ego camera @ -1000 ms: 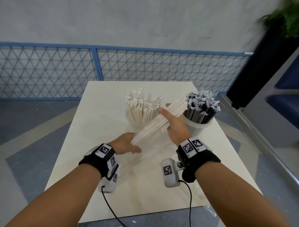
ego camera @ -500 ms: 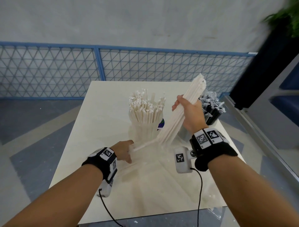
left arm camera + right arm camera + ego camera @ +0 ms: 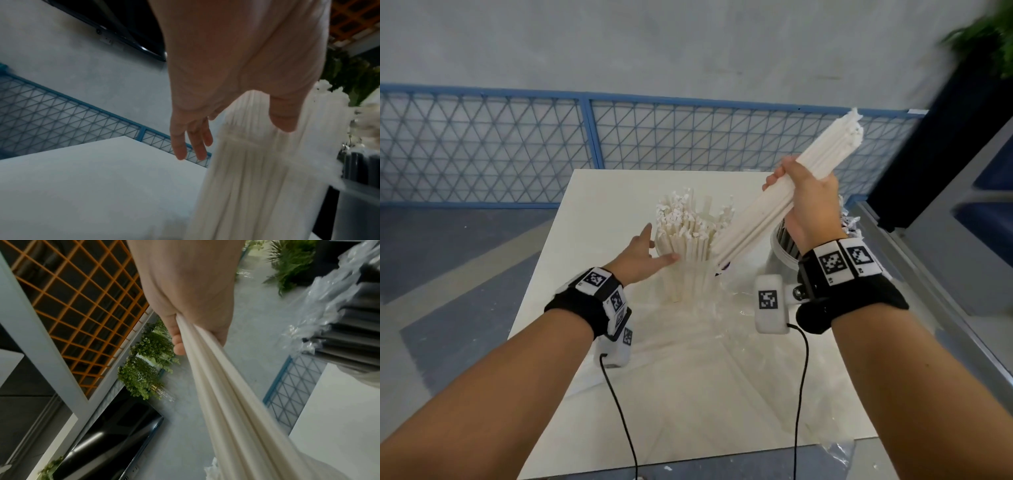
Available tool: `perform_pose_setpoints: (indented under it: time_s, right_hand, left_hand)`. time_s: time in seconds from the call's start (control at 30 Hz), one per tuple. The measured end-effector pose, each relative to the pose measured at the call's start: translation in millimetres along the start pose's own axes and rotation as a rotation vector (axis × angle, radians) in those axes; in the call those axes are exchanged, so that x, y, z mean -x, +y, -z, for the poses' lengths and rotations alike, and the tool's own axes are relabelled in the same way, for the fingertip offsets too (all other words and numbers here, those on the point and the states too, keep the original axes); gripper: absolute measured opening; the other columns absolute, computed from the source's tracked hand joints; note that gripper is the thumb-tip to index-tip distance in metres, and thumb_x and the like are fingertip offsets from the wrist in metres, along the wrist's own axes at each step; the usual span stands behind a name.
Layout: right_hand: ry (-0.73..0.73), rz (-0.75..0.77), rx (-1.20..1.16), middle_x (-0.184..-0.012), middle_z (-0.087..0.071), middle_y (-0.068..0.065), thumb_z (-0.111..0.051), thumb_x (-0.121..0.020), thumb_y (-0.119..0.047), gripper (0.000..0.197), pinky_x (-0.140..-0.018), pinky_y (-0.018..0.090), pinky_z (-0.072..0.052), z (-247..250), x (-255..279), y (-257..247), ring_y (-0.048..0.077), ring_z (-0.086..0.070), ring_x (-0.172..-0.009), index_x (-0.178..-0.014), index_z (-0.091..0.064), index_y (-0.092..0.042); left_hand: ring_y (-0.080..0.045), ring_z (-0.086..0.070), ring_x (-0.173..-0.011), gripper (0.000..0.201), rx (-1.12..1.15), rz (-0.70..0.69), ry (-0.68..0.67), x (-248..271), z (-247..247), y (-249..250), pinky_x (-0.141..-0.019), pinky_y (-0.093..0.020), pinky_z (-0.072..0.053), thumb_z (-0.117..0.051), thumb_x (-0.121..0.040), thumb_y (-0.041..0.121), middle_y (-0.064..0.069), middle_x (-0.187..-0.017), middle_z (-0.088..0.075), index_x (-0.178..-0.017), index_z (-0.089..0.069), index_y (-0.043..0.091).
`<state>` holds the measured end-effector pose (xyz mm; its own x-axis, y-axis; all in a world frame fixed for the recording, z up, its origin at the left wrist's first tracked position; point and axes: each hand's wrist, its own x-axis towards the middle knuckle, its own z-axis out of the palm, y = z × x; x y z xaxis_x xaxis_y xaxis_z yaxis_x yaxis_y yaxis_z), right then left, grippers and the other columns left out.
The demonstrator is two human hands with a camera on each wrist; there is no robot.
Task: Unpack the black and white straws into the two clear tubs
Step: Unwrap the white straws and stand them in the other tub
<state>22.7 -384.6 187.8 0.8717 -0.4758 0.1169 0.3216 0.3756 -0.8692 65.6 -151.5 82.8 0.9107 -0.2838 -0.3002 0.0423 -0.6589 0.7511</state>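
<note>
My right hand (image 3: 803, 192) grips a thick bundle of white straws (image 3: 767, 202) and holds it tilted, lower ends over the clear tub of white straws (image 3: 690, 274). In the right wrist view my fingers wrap the same bundle (image 3: 222, 386). My left hand (image 3: 645, 255) is open, fingers spread, thumb touching the white tub's left side. The left wrist view shows the straight fingers (image 3: 191, 139) beside the white straws (image 3: 257, 162). The tub of black straws (image 3: 784, 246) stands to the right, mostly hidden behind my right wrist.
Crumpled clear plastic wrapping (image 3: 705, 329) lies on the white table (image 3: 592, 205) in front of the tubs. A blue mesh fence (image 3: 482, 150) runs behind the table. A dark planter (image 3: 928, 137) and a grey bench stand to the right.
My right hand lifted the white bundle clear of its wrapper and tilted it up over the white tub. My left hand let go of the wrapper and moved up to the tub's side.
</note>
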Motion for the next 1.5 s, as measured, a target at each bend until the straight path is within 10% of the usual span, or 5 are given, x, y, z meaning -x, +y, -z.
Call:
perform_pose_setpoints:
  time_s: [0.5, 0.73, 1.03, 1.27, 1.5]
  right_hand:
    - [-0.192, -0.099, 0.536, -0.096, -0.066, 0.004, -0.070, -0.081, -0.019, 0.024, -0.090, 0.036, -0.050, -10, 7, 86, 0.014, -0.063, -0.091, -0.100, -0.062, -0.008]
    - [-0.305, -0.032, 0.776, -0.143, -0.025, 0.008, -0.075, -0.076, -0.012, 0.064, -0.109, 0.033, -0.031, -24, 17, 119, 0.021, -0.033, -0.131, -0.125, -0.035, -0.026]
    - [-0.399, 0.193, 0.673, -0.141, -0.026, -0.003, -0.066, -0.074, -0.047, 0.070, -0.095, -0.002, -0.024, -17, 15, 91, 0.003, -0.027, -0.129, -0.134, -0.032, -0.036]
    - [-0.276, 0.102, 0.704, -0.147, -0.021, 0.001, -0.073, -0.074, -0.043, 0.088, -0.106, 0.025, -0.024, -27, 2, 91, 0.011, -0.023, -0.135, -0.144, -0.021, -0.028]
    - [-0.543, -0.301, 0.669, -0.153, -0.029, -0.003, -0.090, -0.049, -0.040, 0.139, -0.115, 0.044, -0.028, 4, -4, 111, 0.012, -0.033, -0.138, -0.146, 0.010, -0.036]
  left_hand:
    - [-0.012, -0.058, -0.050, 0.069, 0.680, 0.112, -0.080, -17, -6, -2, -0.053, -0.018, -0.054, -0.060, -0.085, -0.002, -0.005, -0.079, -0.059, -0.144, -0.026, 0.007]
    - [-0.010, -0.052, -0.045, 0.066, 0.676, 0.091, -0.061, -20, -7, -6, -0.049, -0.018, -0.052, -0.056, -0.084, -0.008, 0.006, -0.051, -0.062, -0.143, -0.030, 0.007]
    - [-0.017, -0.050, -0.065, 0.069, 0.674, 0.068, -0.082, -20, -8, -11, -0.052, -0.017, -0.051, -0.062, -0.084, 0.002, -0.011, -0.079, -0.049, -0.144, -0.028, 0.009]
    - [-0.016, -0.055, -0.080, 0.070, 0.579, 0.047, -0.095, -17, -5, -10, -0.059, -0.021, -0.052, -0.065, -0.084, 0.014, -0.007, -0.096, -0.052, -0.145, -0.028, 0.017]
    - [-0.011, -0.029, -0.134, 0.109, 0.183, -0.135, -0.081, -16, 5, 0, -0.112, -0.039, -0.030, -0.086, -0.054, 0.046, 0.013, -0.141, -0.029, -0.141, -0.023, 0.033]
